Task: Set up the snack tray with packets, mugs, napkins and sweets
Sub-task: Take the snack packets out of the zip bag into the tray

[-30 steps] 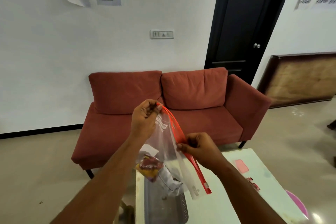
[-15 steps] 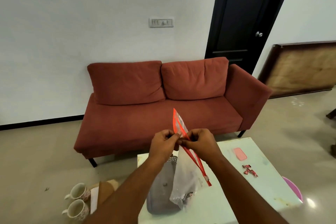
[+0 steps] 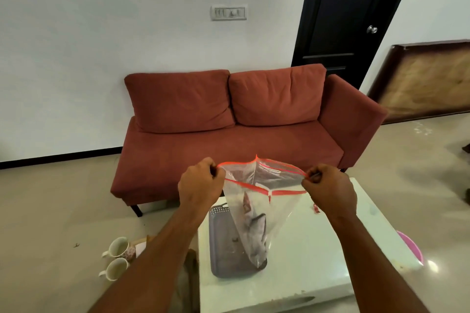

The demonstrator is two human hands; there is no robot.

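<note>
No text can be read. The white label (image 3: 270, 172) on the clear zip bag (image 3: 279, 213), above the grey tray (image 3: 219, 249), carries print too blurred to make out.

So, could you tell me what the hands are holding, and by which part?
One clear zip bag: the left hand pinches one side of its red-edged mouth, the right hand the other.

- A clear, red-edged bag (image 3: 278, 211) is held open, packets (image 3: 255, 235) at its bottom.
- A grey tray (image 3: 220, 256) is laid beneath it.
- Two mugs (image 3: 118, 247) are set near left.
</note>
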